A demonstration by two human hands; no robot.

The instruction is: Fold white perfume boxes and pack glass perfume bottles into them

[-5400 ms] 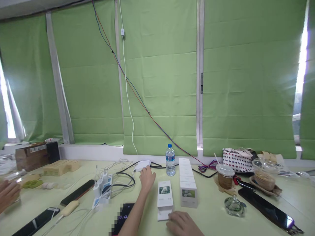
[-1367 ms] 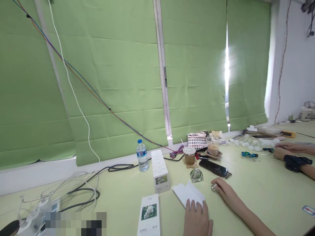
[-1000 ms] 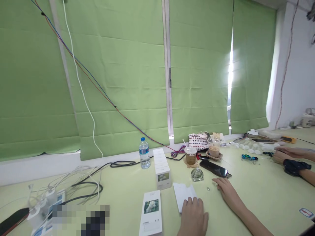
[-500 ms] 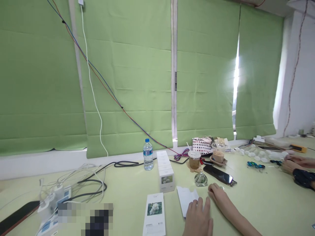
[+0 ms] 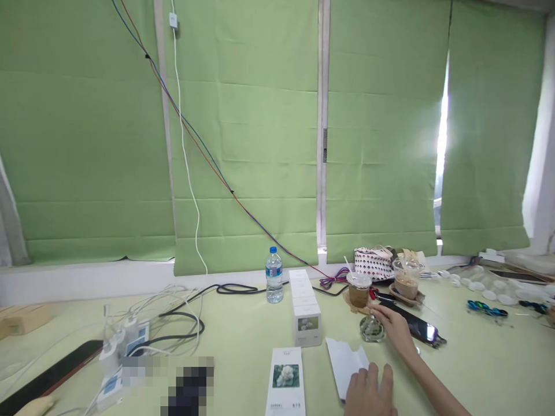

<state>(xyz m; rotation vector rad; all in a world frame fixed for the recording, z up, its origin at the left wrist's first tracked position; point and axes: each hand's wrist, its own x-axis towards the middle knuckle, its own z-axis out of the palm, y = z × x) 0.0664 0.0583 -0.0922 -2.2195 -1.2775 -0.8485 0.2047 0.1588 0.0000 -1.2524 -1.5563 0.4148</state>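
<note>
My left hand (image 5: 368, 390) rests with its fingers apart on the lower edge of a flat white paper box (image 5: 344, 361). My right hand (image 5: 392, 326) reaches beyond it, its fingers drawn together at the top of a small round glass bottle (image 5: 372, 330) that stands on the table. Green and white shapes show through the glass. Left of my left hand lies a white box with a flower picture (image 5: 286, 378). Behind that, a row of similar white boxes (image 5: 306, 323) stands close together.
Behind the boxes is a water bottle (image 5: 274, 276). A lidded drink cup (image 5: 359, 292), a second cup (image 5: 406, 283) and a black phone (image 5: 418, 326) lie around my right hand. Cables and a power strip (image 5: 115, 381) cover the left. Blue clips (image 5: 486, 308) lie right.
My right hand has moved forward from beside the left hand to the glass bottle and closed at its top. My left hand stays at the paper box. The view has turned left.
</note>
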